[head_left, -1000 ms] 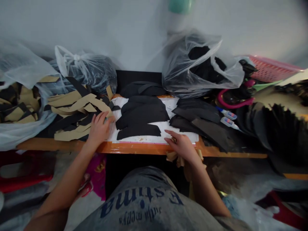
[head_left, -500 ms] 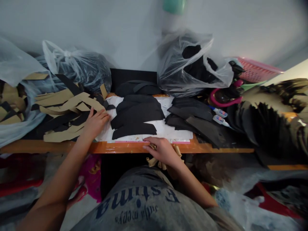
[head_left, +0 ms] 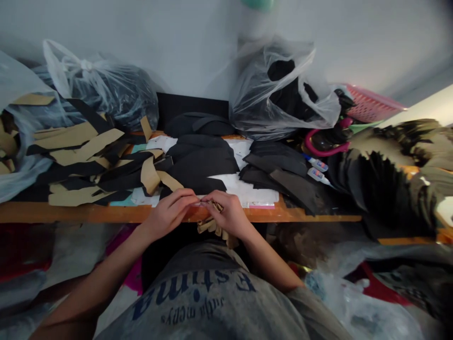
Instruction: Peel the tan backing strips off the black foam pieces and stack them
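Note:
My left hand (head_left: 173, 212) is closed at the table's front edge, its fingertips meeting those of my right hand; a tan and black strip (head_left: 169, 180) rises just behind it. My right hand (head_left: 226, 212) is closed on a bunch of curled tan strips (head_left: 214, 227), which hangs below the palm. What the left fingertips pinch is too small to make out. Behind both hands, curved black pieces (head_left: 207, 160) lie stacked on white paper (head_left: 244, 189). To the left spreads a loose pile of tan and black strips (head_left: 85, 146).
Clear plastic bags, one knotted (head_left: 102, 89) and one open (head_left: 283, 89), stand against the wall. At right are a pink basket (head_left: 371, 104), two small glue bottles (head_left: 318, 175) and rows of black pieces (head_left: 385, 189). The orange table edge (head_left: 88, 212) runs across the front.
My left hand has moved right from the strip pile to meet my right hand, which has shifted slightly left. Some strips at the pile's right side now lie over the white paper.

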{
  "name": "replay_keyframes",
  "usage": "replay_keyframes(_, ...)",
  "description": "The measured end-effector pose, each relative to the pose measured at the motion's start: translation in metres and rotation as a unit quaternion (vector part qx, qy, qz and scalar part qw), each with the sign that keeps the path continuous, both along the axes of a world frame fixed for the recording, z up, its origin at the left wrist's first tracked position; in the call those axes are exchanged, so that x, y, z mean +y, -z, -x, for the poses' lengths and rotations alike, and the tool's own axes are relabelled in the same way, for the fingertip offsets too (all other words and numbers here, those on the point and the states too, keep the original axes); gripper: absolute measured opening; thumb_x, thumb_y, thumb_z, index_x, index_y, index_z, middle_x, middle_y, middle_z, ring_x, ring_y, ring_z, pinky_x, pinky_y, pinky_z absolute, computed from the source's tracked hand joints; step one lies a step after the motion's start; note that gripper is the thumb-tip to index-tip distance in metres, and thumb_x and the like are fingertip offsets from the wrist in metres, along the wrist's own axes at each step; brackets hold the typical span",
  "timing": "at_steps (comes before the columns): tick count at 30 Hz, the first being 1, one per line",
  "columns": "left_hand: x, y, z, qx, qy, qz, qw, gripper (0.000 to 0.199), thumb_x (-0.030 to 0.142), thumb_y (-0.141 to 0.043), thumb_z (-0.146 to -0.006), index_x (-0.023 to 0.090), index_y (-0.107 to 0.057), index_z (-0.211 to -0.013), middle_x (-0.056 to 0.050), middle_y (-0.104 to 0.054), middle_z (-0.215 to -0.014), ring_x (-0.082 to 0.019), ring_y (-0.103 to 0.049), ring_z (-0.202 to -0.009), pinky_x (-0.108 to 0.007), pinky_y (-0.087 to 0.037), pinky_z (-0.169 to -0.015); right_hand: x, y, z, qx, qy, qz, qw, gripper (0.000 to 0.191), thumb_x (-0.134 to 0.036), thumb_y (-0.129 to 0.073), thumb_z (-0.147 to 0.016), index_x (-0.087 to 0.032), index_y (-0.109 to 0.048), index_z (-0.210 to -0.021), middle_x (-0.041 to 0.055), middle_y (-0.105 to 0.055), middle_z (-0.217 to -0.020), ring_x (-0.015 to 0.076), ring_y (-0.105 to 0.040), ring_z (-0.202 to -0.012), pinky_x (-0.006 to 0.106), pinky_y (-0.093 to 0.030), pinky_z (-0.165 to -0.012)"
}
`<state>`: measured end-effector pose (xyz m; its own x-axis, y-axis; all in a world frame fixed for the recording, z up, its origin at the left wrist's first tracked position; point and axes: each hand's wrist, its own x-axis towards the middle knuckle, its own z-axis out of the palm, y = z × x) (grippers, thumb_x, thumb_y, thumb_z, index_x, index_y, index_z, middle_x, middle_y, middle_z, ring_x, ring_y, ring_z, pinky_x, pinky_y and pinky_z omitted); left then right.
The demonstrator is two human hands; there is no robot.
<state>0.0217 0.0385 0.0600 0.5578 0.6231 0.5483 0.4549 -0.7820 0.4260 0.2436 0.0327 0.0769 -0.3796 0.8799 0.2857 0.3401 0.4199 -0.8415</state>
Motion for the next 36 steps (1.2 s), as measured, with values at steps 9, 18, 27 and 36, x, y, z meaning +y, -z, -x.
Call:
replay_keyframes(9, 0.053, 0.044, 0.085, 0.152, -0.343, -0.042, 0.926, 0.045, 0.034, -0.060, -0.097, 0.030, -0.056, -0.142, -0.012, -0.038, -0.163, -0.040, -0.034, -0.150, -0.078, -0.006, -0.119, 0.018, 0.001, -0.020, 0.126, 0.258, 0.049, 0.957, 0.019, -0.038, -0.068, -0.089, -0.020, -0.069, -0.084, -0.0015, -0.064, -0.070, 0.0129, -0.054, -0.061, 0.025, -0.044, -0.061)
replay_keyframes(18, 0.063, -0.026, 0.085, -0.040, -0.385, -0.108, 0.916, 0.044, 0.034, -0.050, -0.104, 0.018, -0.052, -0.145, -0.016, -0.048, -0.151, -0.029, -0.046, -0.142, -0.064, -0.041, -0.105, 0.003, -0.015, -0.050, 0.298, 0.228, 0.200, 0.905, 0.032, -0.046, -0.080, -0.079, -0.020, -0.061, -0.076, -0.0070, -0.043, -0.058, 0.0063, -0.030, -0.046, 0.021, -0.025, -0.043)
replay_keyframes(27, -0.007, -0.045, -0.052, -0.016, 0.056, -0.051, 0.997, 0.054, 0.011, -0.049, -0.099, 0.025, -0.046, -0.150, -0.011, -0.066, -0.135, -0.019, -0.067, -0.121, -0.031, -0.059, -0.099, -0.012, -0.005, -0.025, 0.292, 0.105, 0.285, 0.907, 0.043, -0.057, -0.083, -0.071, -0.021, -0.059, -0.076, -0.0044, -0.048, -0.063, 0.0093, -0.039, -0.054, 0.022, -0.032, -0.049)
replay_keyframes(36, -0.011, -0.024, -0.032, -0.047, 0.030, -0.072, 0.996, 0.051, 0.006, -0.063, -0.090, 0.020, -0.060, -0.138, -0.009, -0.072, -0.125, -0.020, -0.070, -0.115, -0.033, -0.062, -0.096, -0.018, 0.008, -0.002, 0.355, 0.055, 0.397, 0.845, 0.038, -0.057, -0.073, -0.081, -0.023, -0.056, -0.080, -0.0084, -0.041, -0.055, 0.0086, -0.033, -0.043, 0.022, -0.033, -0.042)
